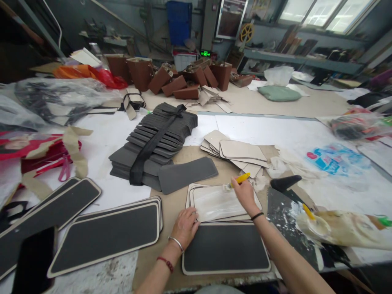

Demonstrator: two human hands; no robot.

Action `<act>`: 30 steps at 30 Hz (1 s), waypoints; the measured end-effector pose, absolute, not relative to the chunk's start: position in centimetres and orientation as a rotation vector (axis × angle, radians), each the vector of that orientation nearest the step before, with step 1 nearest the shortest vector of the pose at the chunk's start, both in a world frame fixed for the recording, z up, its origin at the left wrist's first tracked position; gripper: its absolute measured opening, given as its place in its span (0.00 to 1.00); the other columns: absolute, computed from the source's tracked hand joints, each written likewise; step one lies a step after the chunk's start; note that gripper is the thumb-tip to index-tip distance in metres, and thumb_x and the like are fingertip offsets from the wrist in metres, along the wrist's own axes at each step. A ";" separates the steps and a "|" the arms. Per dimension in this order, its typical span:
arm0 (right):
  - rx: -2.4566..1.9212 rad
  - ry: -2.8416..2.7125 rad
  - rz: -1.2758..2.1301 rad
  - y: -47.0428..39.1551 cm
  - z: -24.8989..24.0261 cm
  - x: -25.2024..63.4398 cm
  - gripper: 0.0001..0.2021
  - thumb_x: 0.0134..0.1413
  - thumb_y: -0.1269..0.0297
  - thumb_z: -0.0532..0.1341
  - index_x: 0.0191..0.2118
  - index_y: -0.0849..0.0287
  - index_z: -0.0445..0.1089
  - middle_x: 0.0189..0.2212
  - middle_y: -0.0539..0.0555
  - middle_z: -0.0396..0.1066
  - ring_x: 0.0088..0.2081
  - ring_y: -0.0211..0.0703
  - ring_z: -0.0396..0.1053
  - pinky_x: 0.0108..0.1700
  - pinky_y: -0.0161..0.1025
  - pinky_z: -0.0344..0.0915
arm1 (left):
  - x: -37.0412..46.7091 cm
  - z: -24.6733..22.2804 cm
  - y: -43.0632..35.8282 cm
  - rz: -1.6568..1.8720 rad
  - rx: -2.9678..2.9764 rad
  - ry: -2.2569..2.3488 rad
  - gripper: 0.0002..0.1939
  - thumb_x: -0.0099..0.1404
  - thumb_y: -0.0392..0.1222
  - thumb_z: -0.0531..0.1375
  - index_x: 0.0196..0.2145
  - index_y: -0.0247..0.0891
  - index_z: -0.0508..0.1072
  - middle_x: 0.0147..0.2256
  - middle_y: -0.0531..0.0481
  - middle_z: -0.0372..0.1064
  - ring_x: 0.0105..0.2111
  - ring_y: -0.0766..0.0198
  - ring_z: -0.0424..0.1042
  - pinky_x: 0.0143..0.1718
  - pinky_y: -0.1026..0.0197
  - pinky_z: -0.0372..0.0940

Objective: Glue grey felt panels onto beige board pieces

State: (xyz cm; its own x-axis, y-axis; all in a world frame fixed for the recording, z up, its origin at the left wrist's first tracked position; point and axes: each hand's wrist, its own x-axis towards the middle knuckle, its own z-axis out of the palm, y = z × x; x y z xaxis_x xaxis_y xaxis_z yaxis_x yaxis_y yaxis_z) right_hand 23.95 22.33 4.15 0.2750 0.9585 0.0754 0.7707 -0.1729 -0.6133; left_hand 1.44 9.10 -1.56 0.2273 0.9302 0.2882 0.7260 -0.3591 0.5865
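My right hand [245, 197] is closed around a yellow-handled brush [243, 178], its bristle end against the top cream panel [214, 204]. White wet-looking streaks cover part of that panel, which lies on a small stack. My left hand [185, 223] rests at the panel's lower left corner, fingers laid along the edge. Directly below the stack, nearer me, lies a dark grey panel with a cream border [226, 249]. A loose grey piece [188, 174] sits behind, beside a large strapped stack of grey pieces [159, 139]. More cream panels [241, 151] are piled farther back.
At right, a second yellow handle [308, 212] sticks out of a white-smeared container [317, 226] near a spattered dark board [284, 216]. Bordered grey panels [113, 232] and a black phone-like slab [35, 261] lie at left. Brown boxes [183, 81] stand at the back.
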 end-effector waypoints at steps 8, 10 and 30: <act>-1.947 -2.206 0.371 29.6 4.8 20.8 0.12 0.57 0.63 0.47 0.36 0.61 0.66 0.29 0.60 0.71 0.30 0.44 0.69 0.31 0.37 0.59 | -0.4 -1.2 12.4 1.143 1.715 1.988 0.08 0.60 0.41 0.53 0.36 0.37 0.70 0.38 0.41 0.68 0.40 0.58 0.69 0.41 0.53 0.67; -1.988 -2.280 0.381 30.5 3.8 19.3 0.11 0.56 0.60 0.51 0.35 0.60 0.66 0.31 0.61 0.71 0.32 0.46 0.70 0.33 0.38 0.60 | -2.3 -1.4 14.6 1.171 1.604 2.285 0.15 0.58 0.43 0.56 0.42 0.34 0.66 0.40 0.38 0.66 0.43 0.53 0.67 0.42 0.48 0.65; -2.159 -2.333 0.483 30.7 2.7 18.2 0.17 0.49 0.56 0.60 0.42 0.62 0.68 0.39 0.62 0.72 0.43 0.50 0.69 0.40 0.39 0.63 | -5.0 8.1 19.8 0.784 2.167 2.507 0.08 0.60 0.41 0.54 0.25 0.39 0.68 0.30 0.47 0.64 0.30 0.62 0.64 0.33 0.62 0.58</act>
